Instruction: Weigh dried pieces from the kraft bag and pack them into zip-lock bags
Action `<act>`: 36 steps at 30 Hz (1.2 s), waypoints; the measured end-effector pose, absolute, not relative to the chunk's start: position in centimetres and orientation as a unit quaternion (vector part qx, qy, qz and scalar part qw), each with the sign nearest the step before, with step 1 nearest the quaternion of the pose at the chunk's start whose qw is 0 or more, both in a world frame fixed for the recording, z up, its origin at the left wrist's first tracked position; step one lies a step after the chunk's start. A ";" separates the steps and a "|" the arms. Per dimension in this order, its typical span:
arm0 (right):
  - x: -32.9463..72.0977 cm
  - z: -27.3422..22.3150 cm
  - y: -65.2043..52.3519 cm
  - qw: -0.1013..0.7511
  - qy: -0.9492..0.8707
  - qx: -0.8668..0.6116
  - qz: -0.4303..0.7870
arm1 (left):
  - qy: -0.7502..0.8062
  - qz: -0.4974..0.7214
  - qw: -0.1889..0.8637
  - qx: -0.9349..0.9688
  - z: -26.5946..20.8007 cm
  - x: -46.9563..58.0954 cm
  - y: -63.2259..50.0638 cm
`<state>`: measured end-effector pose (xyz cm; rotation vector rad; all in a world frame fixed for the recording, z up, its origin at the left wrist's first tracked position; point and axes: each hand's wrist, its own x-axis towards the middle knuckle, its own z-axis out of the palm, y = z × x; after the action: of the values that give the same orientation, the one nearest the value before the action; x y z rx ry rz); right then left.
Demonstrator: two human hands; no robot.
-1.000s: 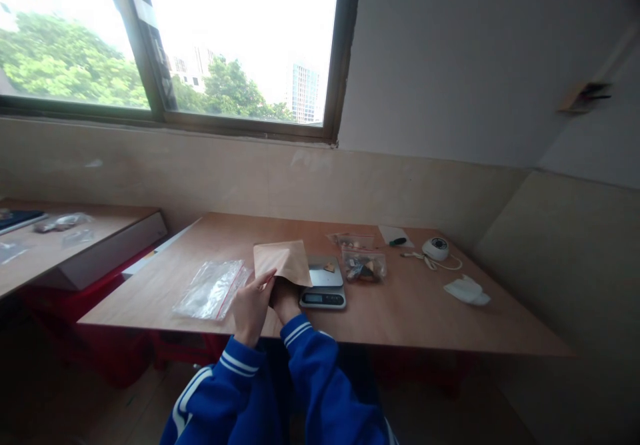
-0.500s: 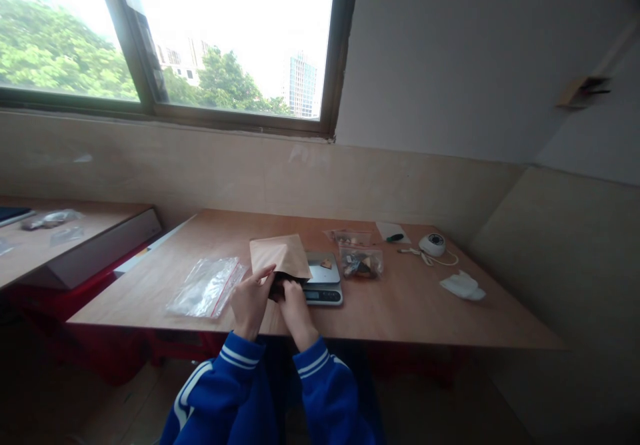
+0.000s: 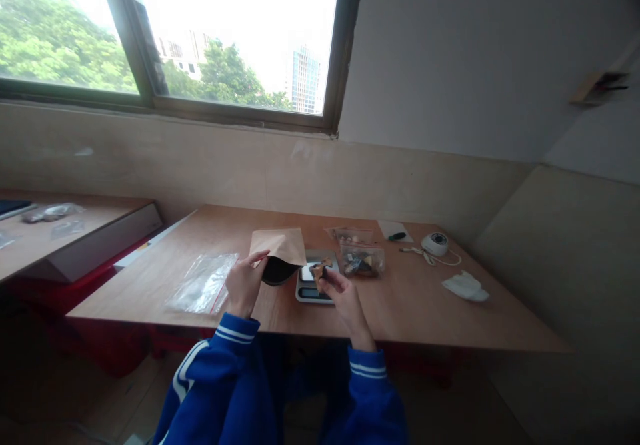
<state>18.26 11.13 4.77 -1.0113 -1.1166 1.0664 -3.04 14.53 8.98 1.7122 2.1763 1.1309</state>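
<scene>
My left hand (image 3: 245, 284) grips the edge of a brown paper pouch (image 3: 277, 244), whose dark mouth gapes toward me. Between the fingertips of my right hand (image 3: 343, 300) is a small brown-and-dark dried piece (image 3: 319, 274); its exact kind is unclear. That hand is over a flat white digital scale (image 3: 323, 296), and another brown piece (image 3: 327, 261) shows on the scale's plate behind it. Right of the scale lies a clear zip bag (image 3: 363, 262) filled with mixed dark and brown pieces.
Left on the wooden table (image 3: 400, 318) is a clear plastic bag with a red seal (image 3: 203, 285). Farther right are a second filled bag (image 3: 350, 234), a green-handled tool (image 3: 397, 236) on white paper, a white dome camera (image 3: 435, 244) with cable, and a crumpled white tissue (image 3: 465, 286).
My right hand has come out of the pouch mouth and moved right, over the scale, with a brown piece in its fingers. My left hand still holds the pouch.
</scene>
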 end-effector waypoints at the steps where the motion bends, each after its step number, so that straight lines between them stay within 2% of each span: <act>1: 19.0 4.2 11.9 0.607 -0.487 -0.455 0.432 | 0.725 0.382 0.070 0.569 8.8 -3.2 14.6; 7: 19.1 1.4 17.2 0.537 -0.606 -0.544 0.221 | 0.715 0.406 0.062 0.567 8.3 -4.3 14.6; 19: 18.8 -1.0 17.5 0.475 -0.678 -0.550 0.111 | 0.707 0.404 0.094 0.572 7.6 -5.1 13.9; 32: 20.8 1.5 17.2 0.555 -0.622 -0.533 0.144 | 0.691 0.417 0.096 0.582 6.7 -5.3 13.7; 36: 20.6 1.9 18.4 0.543 -0.628 -0.536 0.151 | 0.700 0.411 0.096 0.576 6.7 -5.2 13.7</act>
<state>20.64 18.42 1.89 -1.2721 -1.4908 0.3595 -5.18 13.66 6.74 1.7070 2.0731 1.2174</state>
